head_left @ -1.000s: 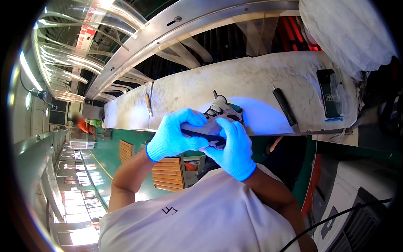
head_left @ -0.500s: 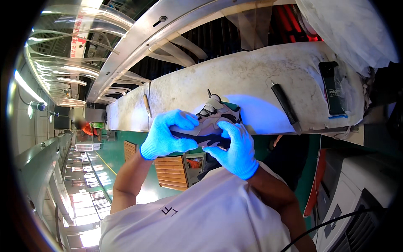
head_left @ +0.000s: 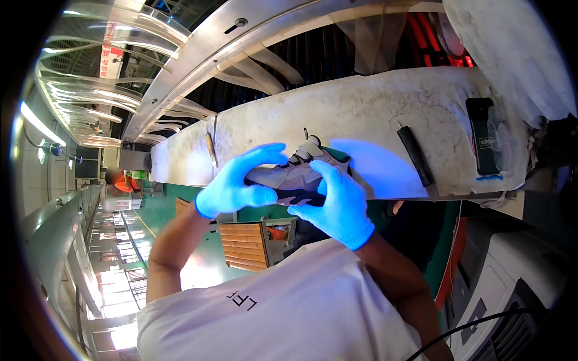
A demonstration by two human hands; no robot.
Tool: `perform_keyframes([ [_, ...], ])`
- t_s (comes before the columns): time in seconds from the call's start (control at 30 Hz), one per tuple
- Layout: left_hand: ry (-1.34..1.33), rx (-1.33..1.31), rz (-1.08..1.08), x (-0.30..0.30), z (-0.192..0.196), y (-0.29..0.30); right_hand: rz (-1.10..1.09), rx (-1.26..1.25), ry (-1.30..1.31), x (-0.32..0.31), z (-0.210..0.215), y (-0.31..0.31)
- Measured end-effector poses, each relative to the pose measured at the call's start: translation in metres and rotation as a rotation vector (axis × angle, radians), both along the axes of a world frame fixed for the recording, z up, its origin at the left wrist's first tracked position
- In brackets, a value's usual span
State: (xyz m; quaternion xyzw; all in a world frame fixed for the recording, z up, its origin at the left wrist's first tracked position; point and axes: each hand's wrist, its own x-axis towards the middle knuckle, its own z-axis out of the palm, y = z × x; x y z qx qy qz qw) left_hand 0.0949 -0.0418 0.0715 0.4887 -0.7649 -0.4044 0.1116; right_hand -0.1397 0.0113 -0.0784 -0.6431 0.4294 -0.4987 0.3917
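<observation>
Beyond both hands runs a long, stained white workbench (head_left: 361, 114), its far edge bending with the lens, and above it a metal frame with hoses that blur toward the rim. Between the hands, just in front of the bench's near edge, sits a small grey and white shoe (head_left: 295, 177) with a dark sole, held up off the surface. The left hand (head_left: 238, 183), in a blue glove, grips the shoe's left end with its fingers curled over the top and thumb under; the right hand (head_left: 334, 204), gloved the same, closes on the shoe's right end, and its palm covers much of that side. The sole's underside and the shoe's far side are hidden. Past the right hand, on the bench, lie a dark slim tool (head_left: 415, 156) and, further right, a black flat case (head_left: 484, 135); past the left hand lies a thin brown stick (head_left: 210, 150), too small to identify.
</observation>
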Motion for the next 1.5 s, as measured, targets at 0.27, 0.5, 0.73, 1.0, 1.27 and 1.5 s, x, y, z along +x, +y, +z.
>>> perform_keyframes([
  [0.27,-0.622,0.479,0.029,-0.036,-0.012,-0.039,-0.048,-0.084,0.205,0.023,-0.001,0.005],
  [0.5,-0.643,0.281,-0.096,-0.057,0.038,-0.032,0.006,0.080,-0.052,-0.004,0.008,0.012],
  [0.73,-0.240,-0.154,-0.209,-0.043,0.026,0.006,-0.112,-0.039,-0.074,-0.022,-0.010,0.031],
  [1.0,-0.216,-0.058,-0.255,-0.046,0.031,-0.009,-0.128,-0.003,-0.021,-0.024,-0.016,0.023],
  [1.27,-0.160,-0.056,-0.304,-0.033,0.023,-0.023,0.014,0.112,0.015,-0.026,-0.018,0.004],
  [1.5,-0.193,0.195,-0.170,-0.013,0.012,-0.032,0.013,0.032,0.120,-0.007,-0.015,-0.007],
])
